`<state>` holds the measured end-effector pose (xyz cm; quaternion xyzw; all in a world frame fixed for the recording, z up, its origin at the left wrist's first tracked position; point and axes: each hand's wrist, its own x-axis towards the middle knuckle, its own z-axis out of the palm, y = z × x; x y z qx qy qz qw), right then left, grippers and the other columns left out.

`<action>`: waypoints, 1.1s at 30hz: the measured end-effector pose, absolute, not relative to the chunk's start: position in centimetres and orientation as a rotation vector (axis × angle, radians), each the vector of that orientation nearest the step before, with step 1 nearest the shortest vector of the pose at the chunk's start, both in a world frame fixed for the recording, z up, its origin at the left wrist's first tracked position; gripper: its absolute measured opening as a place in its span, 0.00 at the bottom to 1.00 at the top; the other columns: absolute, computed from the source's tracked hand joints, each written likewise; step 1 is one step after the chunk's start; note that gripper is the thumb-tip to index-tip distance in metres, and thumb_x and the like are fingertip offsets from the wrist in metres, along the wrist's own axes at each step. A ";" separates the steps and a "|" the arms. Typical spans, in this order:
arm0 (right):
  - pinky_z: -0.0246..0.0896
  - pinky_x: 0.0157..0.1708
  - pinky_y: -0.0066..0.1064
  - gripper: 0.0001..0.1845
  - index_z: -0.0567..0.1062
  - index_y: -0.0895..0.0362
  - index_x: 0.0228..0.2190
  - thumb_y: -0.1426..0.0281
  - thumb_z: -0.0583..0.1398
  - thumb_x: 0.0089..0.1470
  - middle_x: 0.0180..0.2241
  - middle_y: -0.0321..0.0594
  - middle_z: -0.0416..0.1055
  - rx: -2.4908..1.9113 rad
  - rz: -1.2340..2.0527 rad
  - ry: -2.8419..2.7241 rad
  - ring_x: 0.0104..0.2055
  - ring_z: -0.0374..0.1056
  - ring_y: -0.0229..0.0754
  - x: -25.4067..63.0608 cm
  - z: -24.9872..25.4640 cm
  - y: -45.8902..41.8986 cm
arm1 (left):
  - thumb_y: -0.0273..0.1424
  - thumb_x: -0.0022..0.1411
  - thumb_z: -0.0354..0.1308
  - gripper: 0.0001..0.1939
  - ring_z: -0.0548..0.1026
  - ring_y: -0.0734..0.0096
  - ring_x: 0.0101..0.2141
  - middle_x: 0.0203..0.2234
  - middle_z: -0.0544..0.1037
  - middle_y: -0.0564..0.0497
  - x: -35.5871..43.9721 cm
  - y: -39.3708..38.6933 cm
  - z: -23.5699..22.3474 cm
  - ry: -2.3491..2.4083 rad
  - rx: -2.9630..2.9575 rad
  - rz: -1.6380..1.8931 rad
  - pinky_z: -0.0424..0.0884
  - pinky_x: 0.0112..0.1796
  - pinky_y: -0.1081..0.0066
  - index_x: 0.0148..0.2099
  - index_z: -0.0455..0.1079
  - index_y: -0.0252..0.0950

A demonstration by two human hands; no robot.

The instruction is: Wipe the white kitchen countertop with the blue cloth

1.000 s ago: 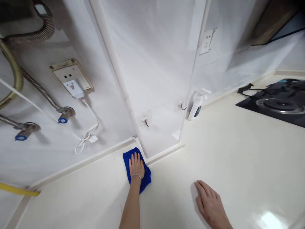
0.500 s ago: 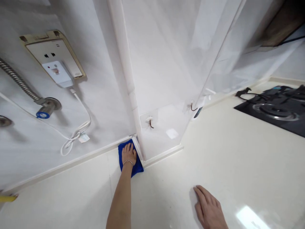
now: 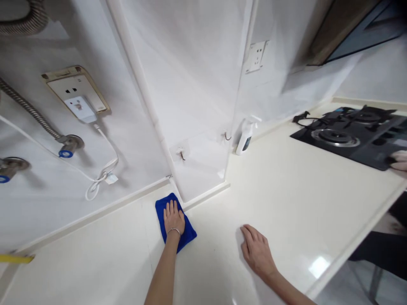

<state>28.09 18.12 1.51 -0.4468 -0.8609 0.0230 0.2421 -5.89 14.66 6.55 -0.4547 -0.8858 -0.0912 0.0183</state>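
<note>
My left hand (image 3: 174,219) lies flat on a blue cloth (image 3: 188,231), its fingers stretched out and pointing toward the wall. The cloth is spread on the white countertop (image 3: 210,254), just in front of the corner where the wall juts out. A thin bracelet circles my left wrist. Farther right, my right hand (image 3: 257,250) rests on the bare countertop with nothing in it. Its fingers are loosely bent, with the thumb a little apart.
A white spray bottle (image 3: 244,137) stands beside the jutting wall. Beyond it are a black gas hob (image 3: 356,131) and what looks like another person's hand (image 3: 399,160). On the left wall hang a plugged-in white cord (image 3: 110,144) and a valve (image 3: 68,146). Wires (image 3: 182,155) poke from the wall.
My left hand and the cloth have drawn back slightly from the wall corner. The view has swung right, bringing the whole spray bottle and the counter's edge into sight.
</note>
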 end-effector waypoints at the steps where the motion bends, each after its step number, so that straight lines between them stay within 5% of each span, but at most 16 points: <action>1: 0.57 0.53 0.43 0.25 0.64 0.56 0.56 0.74 0.50 0.57 0.56 0.48 0.64 -1.223 0.067 -2.354 0.57 0.61 0.50 28.1 1.7 18.1 | 0.35 0.66 0.36 0.31 0.49 0.58 0.69 0.69 0.56 0.45 -4.6 13.7 6.5 -2.753 -1.411 -0.270 0.48 0.68 0.53 0.69 0.51 0.33; 8: 0.55 0.53 0.46 0.26 0.64 0.59 0.56 0.75 0.50 0.56 0.56 0.52 0.63 -1.224 0.150 -2.347 0.56 0.59 0.54 27.9 3.0 17.9 | 0.36 0.66 0.37 0.33 0.43 0.56 0.70 0.70 0.50 0.43 4.8 8.0 6.2 -2.727 -1.568 -0.196 0.45 0.68 0.51 0.70 0.43 0.30; 16: 0.55 0.54 0.48 0.24 0.67 0.59 0.53 0.75 0.49 0.55 0.55 0.52 0.64 -1.095 0.339 -2.194 0.56 0.59 0.54 28.5 2.0 18.3 | 0.38 0.66 0.41 0.35 0.39 0.59 0.70 0.71 0.42 0.51 12.8 4.4 6.4 -2.357 -2.337 -0.335 0.46 0.68 0.49 0.71 0.36 0.40; 24: 0.64 0.51 0.40 0.21 0.74 0.55 0.42 0.77 0.48 0.52 0.48 0.43 0.72 -0.862 0.305 -2.243 0.51 0.67 0.44 33.3 2.0 20.4 | 0.39 0.61 0.51 0.36 0.50 0.62 0.68 0.69 0.55 0.53 9.7 1.5 9.6 -1.588 -3.194 -0.231 0.48 0.67 0.49 0.70 0.46 0.48; 28: 0.59 0.56 0.49 0.22 0.70 0.59 0.50 0.74 0.50 0.55 0.53 0.51 0.69 -1.022 0.213 -2.188 0.57 0.62 0.50 39.5 1.5 20.4 | 0.37 0.63 0.50 0.35 0.48 0.57 0.69 0.70 0.50 0.53 9.6 0.3 8.9 -1.904 -2.905 -0.271 0.49 0.67 0.44 0.70 0.43 0.51; 33: 0.55 0.60 0.46 0.23 0.67 0.57 0.55 0.72 0.49 0.59 0.58 0.47 0.65 -1.214 0.122 -2.183 0.61 0.59 0.48 42.8 0.3 19.8 | 0.41 0.66 0.43 0.35 0.40 0.51 0.69 0.71 0.41 0.50 14.2 -0.3 5.6 -2.429 -2.305 -0.367 0.47 0.67 0.40 0.71 0.34 0.48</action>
